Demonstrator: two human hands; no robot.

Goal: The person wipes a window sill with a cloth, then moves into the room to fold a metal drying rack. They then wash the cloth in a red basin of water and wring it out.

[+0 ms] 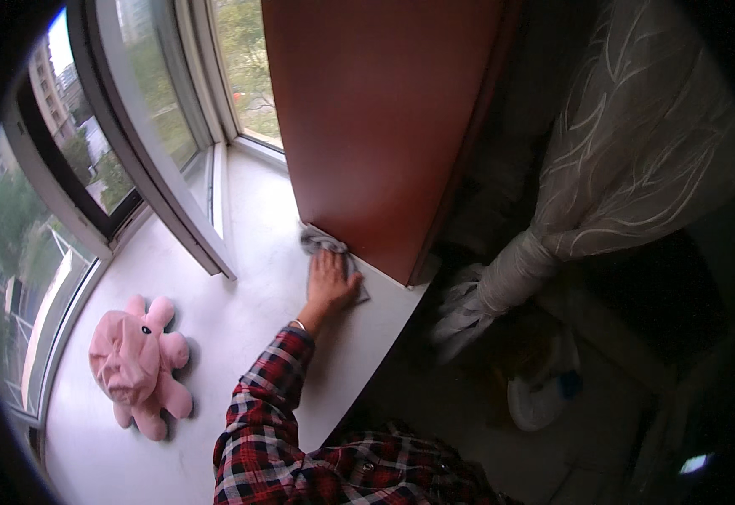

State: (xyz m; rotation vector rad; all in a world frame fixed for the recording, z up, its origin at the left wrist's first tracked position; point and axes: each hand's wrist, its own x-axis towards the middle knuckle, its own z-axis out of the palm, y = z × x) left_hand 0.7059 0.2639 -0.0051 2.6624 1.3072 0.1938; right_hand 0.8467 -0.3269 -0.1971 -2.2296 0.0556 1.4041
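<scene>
My left hand (331,282) presses a grey cloth (323,241) down on the white windowsill (241,328), at the foot of the reddish-brown panel (376,118). The fingers point away from me over the cloth, which bunches up ahead of them and shows at the hand's right side. A light bracelet (298,325) circles the wrist below a red, black and white plaid sleeve (268,383). My right hand is out of view.
A pink plush toy (142,366) with stubby limbs lies on the sill at the left. An open window sash (153,160) reaches over the sill. To the right hangs a knotted pale curtain (519,273), above a dim white round object (540,402).
</scene>
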